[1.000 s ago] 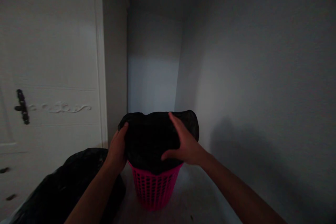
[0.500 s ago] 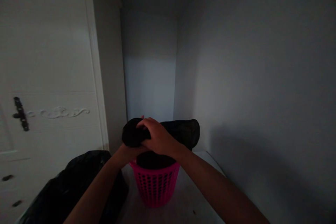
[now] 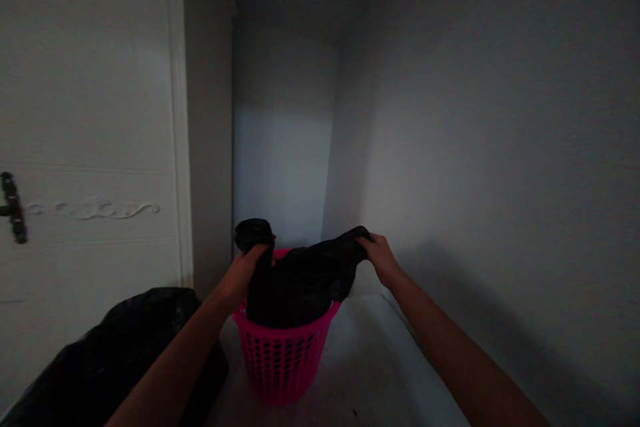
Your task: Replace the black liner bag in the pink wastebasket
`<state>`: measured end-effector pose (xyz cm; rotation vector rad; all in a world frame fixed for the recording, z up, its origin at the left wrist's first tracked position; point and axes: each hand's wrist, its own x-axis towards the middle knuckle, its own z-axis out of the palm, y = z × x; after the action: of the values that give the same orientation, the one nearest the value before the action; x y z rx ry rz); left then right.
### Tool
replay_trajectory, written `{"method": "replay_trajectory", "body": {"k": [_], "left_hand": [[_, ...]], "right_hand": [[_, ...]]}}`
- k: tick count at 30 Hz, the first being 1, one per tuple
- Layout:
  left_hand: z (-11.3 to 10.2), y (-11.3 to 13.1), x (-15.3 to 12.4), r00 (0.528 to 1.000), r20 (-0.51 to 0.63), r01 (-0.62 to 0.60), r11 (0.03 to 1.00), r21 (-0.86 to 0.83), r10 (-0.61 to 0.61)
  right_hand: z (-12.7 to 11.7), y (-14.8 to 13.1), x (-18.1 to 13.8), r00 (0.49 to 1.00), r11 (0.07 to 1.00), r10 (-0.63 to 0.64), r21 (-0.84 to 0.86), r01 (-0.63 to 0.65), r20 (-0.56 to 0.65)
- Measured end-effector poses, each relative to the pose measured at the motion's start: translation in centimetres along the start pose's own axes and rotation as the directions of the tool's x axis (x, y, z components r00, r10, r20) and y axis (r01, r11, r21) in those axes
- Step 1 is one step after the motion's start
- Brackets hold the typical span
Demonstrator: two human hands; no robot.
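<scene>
A pink perforated basket (image 3: 283, 360) stands on the pale floor in a dim corner. A black plastic bag (image 3: 300, 277) hangs into it and bulges above its rim. My left hand (image 3: 243, 271) is closed on a bunched part of the bag at the basket's left rim. My right hand (image 3: 381, 257) pinches the bag's opposite edge, pulled out to the right and held above the rim. The bag is stretched between the two hands.
A second full black bag (image 3: 115, 353) lies on the floor at the lower left, touching my left forearm. A white door (image 3: 85, 147) with a dark handle (image 3: 13, 208) fills the left side. Bare walls close the corner behind and to the right.
Both hands were together on the bag's left part half a second ago. My right hand has moved right, drawing the bag's edge outward; the left stays gripping at the left rim.
</scene>
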<state>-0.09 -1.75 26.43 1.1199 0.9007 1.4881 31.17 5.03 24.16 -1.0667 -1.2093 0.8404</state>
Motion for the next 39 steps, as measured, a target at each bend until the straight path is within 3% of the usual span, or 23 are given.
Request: {"method": "replay_trajectory", "body": {"k": [3, 5, 8, 10, 13, 15, 17, 19, 21, 23, 26, 27, 29, 31, 32, 33, 35, 37, 39], "left_hand": [[0.3, -0.3, 0.0, 0.966, 0.234, -0.19, 0.919, 0.345, 0.112], [0.4, -0.4, 0.4, 0.917, 0.347, -0.347, 0.821, 0.452, 0.196], [0.1, -0.6, 1.1, 0.903, 0.342, -0.418, 0.71, 0.566, 0.259], [-0.5, -0.6, 1.1, 0.93, 0.292, -0.36, 0.717, 0.597, 0.224], [-1.5, -0.6, 0.7, 0.973, 0.195, -0.197, 0.883, 0.427, 0.123], [-1.7, -0.5, 0.4, 0.991, 0.126, -0.076, 0.973, 0.218, 0.049], [-1.6, -0.4, 0.5, 0.996, 0.09, -0.011, 0.994, 0.106, 0.002], [-1.3, -0.6, 1.0, 0.992, 0.121, -0.044, 0.985, 0.164, 0.024], [-1.4, -0.9, 1.7, 0.974, 0.209, -0.145, 0.942, 0.303, 0.082], [-1.9, -1.3, 2.2, 0.947, 0.307, -0.225, 0.883, 0.411, 0.098], [-3.3, -1.5, 2.2, 0.944, 0.322, -0.209, 0.877, 0.433, 0.066], [-3.6, -1.5, 2.1, 0.961, 0.265, -0.186, 0.892, 0.413, 0.077], [-3.8, -1.4, 1.8, 0.984, 0.088, -0.176, 0.921, 0.348, 0.154], [-3.1, -1.2, 1.4, 0.966, -0.053, -0.228, 0.93, 0.289, 0.253], [-2.5, -1.1, 1.1, 0.955, -0.066, -0.262, 0.928, 0.266, 0.289], [-1.7, -1.0, 0.7, 0.95, -0.031, -0.295, 0.923, 0.246, 0.312], [-0.2, -1.0, 0.1, 0.941, 0.162, -0.33, 0.913, 0.24, 0.298], [1.1, -1.0, -0.5, 0.904, 0.377, -0.323, 0.899, 0.295, 0.201], [2.0, -1.1, -0.7, 0.87, 0.482, -0.315, 0.868, 0.385, 0.102]], "right_hand": [[2.2, -5.0, 1.1, 0.994, 0.986, -0.096, 0.139, 0.088, 0.05], [3.4, -8.2, 1.1, 0.981, 0.969, -0.139, 0.221, 0.108, 0.134], [3.8, -10.8, 0.4, 0.878, 0.958, -0.238, 0.25, 0.141, 0.415], [3.3, -10.6, 0.3, 0.84, 0.934, -0.347, 0.237, 0.268, 0.418], [2.5, -7.6, 0.6, 0.865, 0.912, -0.408, 0.18, 0.37, 0.293], [2.9, -5.2, 0.6, 0.854, 0.947, -0.321, 0.148, 0.285, 0.409], [4.3, -3.7, 0.1, 0.786, 0.971, -0.237, 0.151, 0.183, 0.571], [6.2, -3.4, -0.8, 0.719, 0.973, -0.229, 0.172, 0.154, 0.656], [7.9, -4.1, -1.6, 0.689, 0.963, -0.269, 0.167, 0.213, 0.673], [9.0, -4.6, -2.0, 0.709, 0.953, -0.291, 0.131, 0.273, 0.643], [9.1, -4.3, -1.7, 0.868, 0.966, -0.241, 0.194, 0.171, 0.434], [8.9, -3.8, -1.5, 0.92, 0.959, -0.194, 0.265, 0.104, 0.341], [8.4, -2.6, -0.7, 0.976, 0.922, -0.067, 0.388, -0.019, 0.207], [8.3, -1.5, -0.1, 0.99, 0.905, 0.063, 0.41, -0.111, 0.129], [8.5, -1.1, 0.1, 0.989, 0.907, 0.119, 0.396, -0.144, 0.087], [8.8, -0.8, 0.1, 0.987, 0.911, 0.156, 0.38, -0.161, 0.044], [9.7, -0.6, -0.1, 0.986, 0.922, 0.168, 0.353, -0.161, 0.011], [10.7, -1.1, -0.7, 0.992, 0.937, 0.122, 0.323, -0.13, 0.045], [11.4, -2.0, -1.5, 0.99, 0.941, 0.068, 0.323, -0.104, 0.122]]}}
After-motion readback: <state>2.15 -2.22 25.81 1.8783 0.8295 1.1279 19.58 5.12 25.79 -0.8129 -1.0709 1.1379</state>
